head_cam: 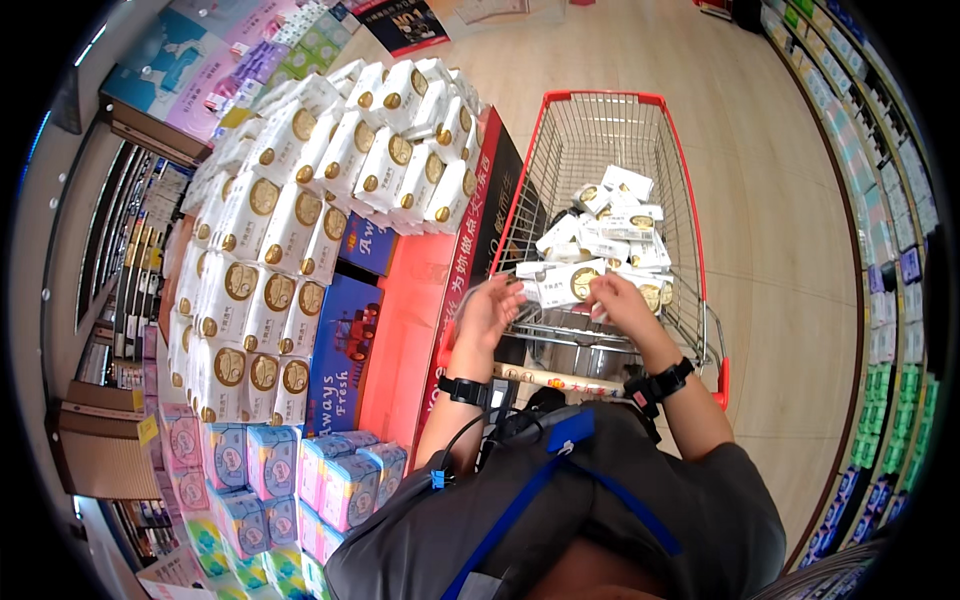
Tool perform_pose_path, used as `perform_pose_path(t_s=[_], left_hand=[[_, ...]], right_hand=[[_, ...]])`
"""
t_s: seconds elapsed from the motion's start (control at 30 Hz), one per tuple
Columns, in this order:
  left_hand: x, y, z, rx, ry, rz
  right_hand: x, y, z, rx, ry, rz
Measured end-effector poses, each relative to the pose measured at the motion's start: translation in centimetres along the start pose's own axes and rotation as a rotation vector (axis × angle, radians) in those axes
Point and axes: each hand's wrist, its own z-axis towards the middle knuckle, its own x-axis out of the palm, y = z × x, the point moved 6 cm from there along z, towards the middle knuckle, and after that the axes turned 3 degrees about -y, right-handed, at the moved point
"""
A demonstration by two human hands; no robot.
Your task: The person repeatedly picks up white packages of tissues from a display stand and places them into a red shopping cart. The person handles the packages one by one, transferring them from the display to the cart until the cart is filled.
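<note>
My right hand (624,306) pinches the right end of a white soft pack (559,286) with a gold round emblem, above the near end of a wire shopping cart (691,217) with red trim. Left of that pack is my left hand (487,311), palm turned inward, fingers apart and holding nothing. Under and beyond the held pack, a loose heap of similar white packs (630,223) lies in the cart's basket, tilted in different directions. The cart's handlebar (555,380) crosses below my wrists. Both wrists wear black straps.
At left, more white packs (262,225) are stacked high on a red display stand (401,330). Blue and pink packs (352,480) stand nearer me. Stocked shelves (881,300) line the right side, beyond the wood-look floor (780,262). A dark sign (405,26) stands far ahead.
</note>
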Motion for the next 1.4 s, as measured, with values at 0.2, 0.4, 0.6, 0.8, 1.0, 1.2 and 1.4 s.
perform_pose_path(t_s=[0.2,0.4,0.6,0.8,1.0,1.2,1.4], left_hand=[[-5.7,4.8,-0.1,-0.107,-0.186,-0.105],[-8.7,5.8,0.8,-0.101,-0.344,-0.294],[-9.4,6.0,1.4,-0.113,-0.419,-0.474],[-10.8,5.6,1.8,-0.047,-0.330,-0.742],[-9.7,4.5,-0.5,-0.022,-0.254,-0.837],[-11.0,4.4,-1.1,-0.061,-0.267,-0.911],[-13.1,3.8,-2.0,-0.057,-0.286,-0.843]], right_hand=[[-0.4,-3.1,-2.1,0.171,0.083,-0.007],[0.6,-3.7,-1.4,0.133,0.128,-0.042],[1.5,-4.7,-1.2,0.102,0.150,-0.236],[0.3,-8.0,1.8,-0.123,-0.020,-0.624],[3.1,-9.3,0.3,-0.040,0.103,-0.623],[5.0,-8.9,-1.7,0.025,0.045,-0.500],[7.9,-7.4,-3.3,0.074,0.002,-0.578]])
